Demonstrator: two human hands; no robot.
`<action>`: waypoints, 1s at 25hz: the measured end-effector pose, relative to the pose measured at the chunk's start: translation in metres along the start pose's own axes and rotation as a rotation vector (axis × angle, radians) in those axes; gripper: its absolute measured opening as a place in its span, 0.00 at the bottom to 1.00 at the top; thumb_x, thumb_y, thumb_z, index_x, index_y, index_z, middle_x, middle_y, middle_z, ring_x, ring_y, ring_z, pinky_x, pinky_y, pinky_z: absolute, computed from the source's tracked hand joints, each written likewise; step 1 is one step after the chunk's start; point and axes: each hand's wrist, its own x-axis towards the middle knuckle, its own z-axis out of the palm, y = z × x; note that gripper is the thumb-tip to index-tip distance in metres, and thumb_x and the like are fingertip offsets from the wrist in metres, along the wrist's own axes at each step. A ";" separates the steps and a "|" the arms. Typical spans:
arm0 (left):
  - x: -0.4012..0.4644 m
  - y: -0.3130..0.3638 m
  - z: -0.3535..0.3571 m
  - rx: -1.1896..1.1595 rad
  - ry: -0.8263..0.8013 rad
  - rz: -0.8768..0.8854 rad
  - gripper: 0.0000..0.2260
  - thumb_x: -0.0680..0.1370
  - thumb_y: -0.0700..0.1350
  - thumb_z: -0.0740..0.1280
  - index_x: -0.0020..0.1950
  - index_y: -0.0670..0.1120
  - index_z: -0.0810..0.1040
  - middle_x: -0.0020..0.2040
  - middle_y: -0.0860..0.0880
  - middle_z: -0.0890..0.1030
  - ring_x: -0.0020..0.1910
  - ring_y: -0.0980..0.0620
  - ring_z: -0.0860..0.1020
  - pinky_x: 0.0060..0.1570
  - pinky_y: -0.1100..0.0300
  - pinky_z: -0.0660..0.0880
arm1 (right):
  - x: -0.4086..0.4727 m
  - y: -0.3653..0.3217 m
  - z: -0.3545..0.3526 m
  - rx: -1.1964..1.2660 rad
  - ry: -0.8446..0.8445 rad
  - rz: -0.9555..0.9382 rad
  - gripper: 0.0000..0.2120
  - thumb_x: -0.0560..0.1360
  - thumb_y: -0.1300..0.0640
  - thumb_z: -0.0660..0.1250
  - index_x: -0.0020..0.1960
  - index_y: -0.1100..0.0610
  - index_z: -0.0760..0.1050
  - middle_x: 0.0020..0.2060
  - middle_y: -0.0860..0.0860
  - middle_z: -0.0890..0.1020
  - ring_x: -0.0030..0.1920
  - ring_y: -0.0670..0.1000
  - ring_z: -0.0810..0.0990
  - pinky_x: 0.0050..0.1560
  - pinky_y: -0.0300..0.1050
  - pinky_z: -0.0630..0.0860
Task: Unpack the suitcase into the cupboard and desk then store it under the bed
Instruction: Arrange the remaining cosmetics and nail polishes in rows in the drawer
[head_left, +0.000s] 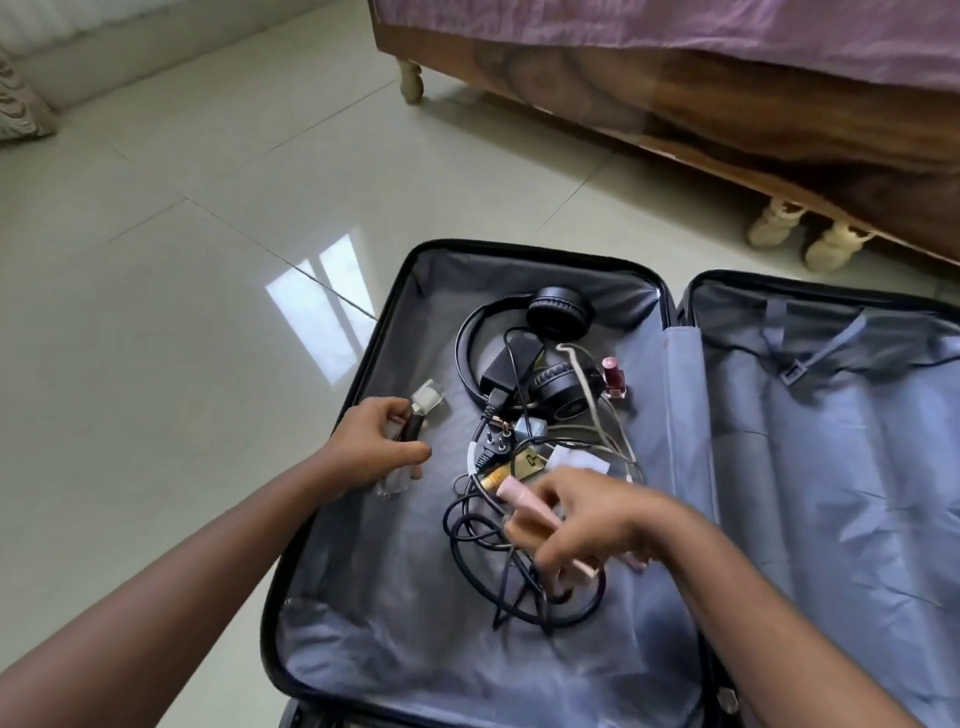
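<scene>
A black suitcase (332, 519) lies open on the floor, both halves lined in grey fabric. In its left half sit black headphones (558, 312), a black charger with tangled cables (498, 540), a dark red nail polish bottle (614, 376) and small packets. My left hand (376, 441) grips small bottles, one with a clear square cap (428, 397), near the left wall. My right hand (587, 514) pinches pink cosmetic tubes (524, 501) above the cables.
A wooden bed (675, 98) with a purple cover stands at the back right, on cream legs. A pair of beige shoes (802, 236) sits under its edge. Glossy tiled floor (182, 260) stretches to the left. The suitcase's right half (831, 441) holds only straps.
</scene>
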 end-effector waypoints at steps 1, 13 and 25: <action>0.009 0.002 0.001 0.035 0.008 0.014 0.08 0.65 0.40 0.73 0.38 0.42 0.75 0.31 0.48 0.79 0.32 0.52 0.80 0.36 0.61 0.76 | 0.006 -0.002 -0.008 -0.096 0.216 0.007 0.13 0.64 0.65 0.73 0.43 0.52 0.76 0.39 0.51 0.81 0.36 0.50 0.81 0.33 0.42 0.78; 0.077 0.003 0.022 1.043 0.028 0.051 0.14 0.72 0.45 0.64 0.58 0.49 0.75 0.54 0.45 0.79 0.53 0.43 0.79 0.45 0.53 0.75 | 0.110 -0.018 -0.012 -0.522 0.816 0.123 0.16 0.73 0.56 0.70 0.58 0.56 0.71 0.54 0.55 0.80 0.55 0.57 0.79 0.42 0.43 0.69; -0.019 0.023 0.000 -1.057 -0.305 -0.269 0.31 0.56 0.46 0.80 0.56 0.42 0.75 0.32 0.45 0.75 0.24 0.52 0.73 0.24 0.62 0.74 | 0.056 0.008 0.007 -0.180 0.977 0.088 0.08 0.68 0.57 0.73 0.43 0.51 0.74 0.39 0.49 0.80 0.40 0.53 0.77 0.35 0.42 0.67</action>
